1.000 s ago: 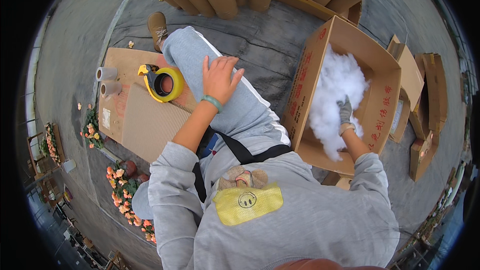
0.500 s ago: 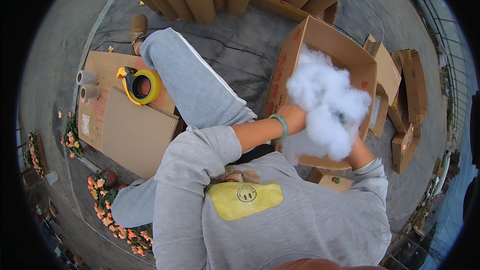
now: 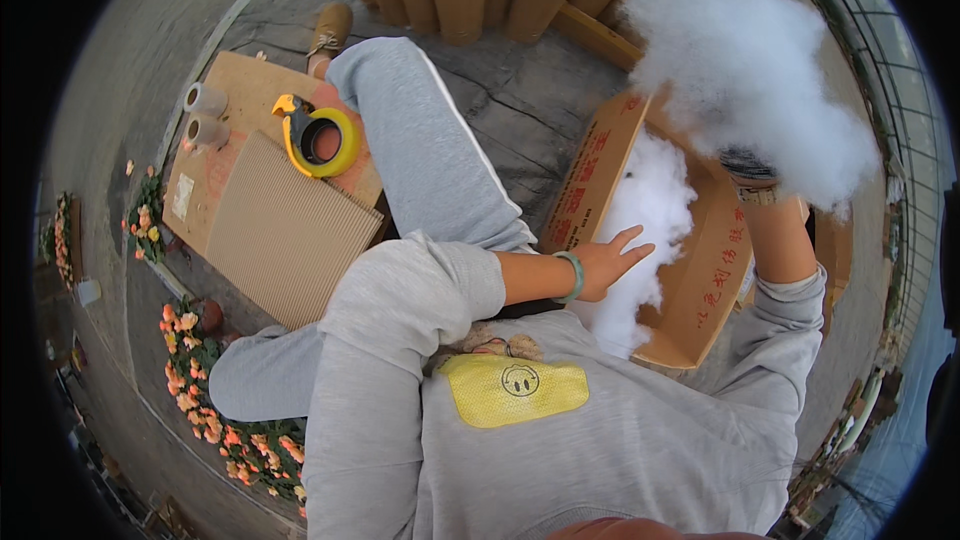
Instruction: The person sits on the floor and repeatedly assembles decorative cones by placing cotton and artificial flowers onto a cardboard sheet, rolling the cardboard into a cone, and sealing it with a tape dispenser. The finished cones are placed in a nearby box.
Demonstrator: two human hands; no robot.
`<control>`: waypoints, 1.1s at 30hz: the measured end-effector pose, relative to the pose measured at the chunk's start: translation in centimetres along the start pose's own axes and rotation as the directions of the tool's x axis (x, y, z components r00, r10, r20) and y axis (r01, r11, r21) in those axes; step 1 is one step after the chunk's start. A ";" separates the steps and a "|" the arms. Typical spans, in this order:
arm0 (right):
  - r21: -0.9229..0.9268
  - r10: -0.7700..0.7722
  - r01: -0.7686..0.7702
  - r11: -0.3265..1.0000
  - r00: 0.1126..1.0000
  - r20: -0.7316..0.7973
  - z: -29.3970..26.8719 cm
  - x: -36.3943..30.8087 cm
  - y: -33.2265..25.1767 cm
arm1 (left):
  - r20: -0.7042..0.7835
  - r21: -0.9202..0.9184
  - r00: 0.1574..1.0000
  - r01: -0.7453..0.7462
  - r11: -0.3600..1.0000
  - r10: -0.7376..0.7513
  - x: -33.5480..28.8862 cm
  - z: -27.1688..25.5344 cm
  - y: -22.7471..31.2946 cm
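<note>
Open carton: a brown cardboard carton (image 3: 590, 185) stands at the person's right; loose white fluff (image 3: 650, 202) fills its left part and its right inner wall shows.
Large clump: a big white clump (image 3: 752, 65) is up above the carton's far end, in the right hand (image 3: 748, 164).
Right hand: gloved, closed on the clump's lower end; the fluff hides the fingertips.
Left hand: bare, fingers spread, nothing gripped, at the carton's near left edge (image 3: 607, 267); cannot tell whether it touches the fluff.
Cardboard tubes: upright brown tubes (image 3: 460, 2) crowd the far side, white fluff and some orange bits in their mouths.
Flat cardboard: a brown surface (image 3: 240, 75) at left bears a yellow tape dispenser (image 3: 347, 150), corrugated sheets (image 3: 285, 225) and two pale rolls (image 3: 206, 100).
Flowers: orange blooms (image 3: 187, 372) on the floor, left.
In the way: the clump covers some tubes; the right forearm partly hides another carton (image 3: 838, 252).
</note>
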State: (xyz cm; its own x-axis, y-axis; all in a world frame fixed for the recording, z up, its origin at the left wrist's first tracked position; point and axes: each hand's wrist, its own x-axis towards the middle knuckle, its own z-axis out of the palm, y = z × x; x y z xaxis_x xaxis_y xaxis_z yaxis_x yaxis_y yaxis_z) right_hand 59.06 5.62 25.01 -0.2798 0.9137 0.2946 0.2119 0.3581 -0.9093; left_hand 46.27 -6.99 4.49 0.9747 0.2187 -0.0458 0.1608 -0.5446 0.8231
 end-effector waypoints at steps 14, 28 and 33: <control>-0.467 0.188 0.299 0.832 0.640 0.745 45.9 4.1 14.5 | -0.963 -0.055 0.149 0.709 0.703 -0.225 -36.0 -3.4 -5.2; -0.389 0.071 0.559 0.732 0.505 0.860 51.3 9.3 20.3 | -0.863 -0.394 -0.103 0.749 0.533 -0.494 -37.9 0.6 -16.0; -0.424 0.167 0.094 0.901 0.826 0.538 53.7 16.1 21.7 | -0.806 -0.288 0.021 0.859 0.424 -0.591 -37.6 0.5 -14.3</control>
State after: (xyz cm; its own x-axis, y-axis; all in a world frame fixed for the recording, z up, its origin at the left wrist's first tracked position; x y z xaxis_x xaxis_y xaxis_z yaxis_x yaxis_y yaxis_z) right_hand 8.83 17.77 -5.80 -0.6995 0.7115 -0.0668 0.5617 0.4897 -0.6669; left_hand 7.39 -7.78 -5.86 -0.1997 0.9794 -0.0312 0.8604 0.1905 0.4727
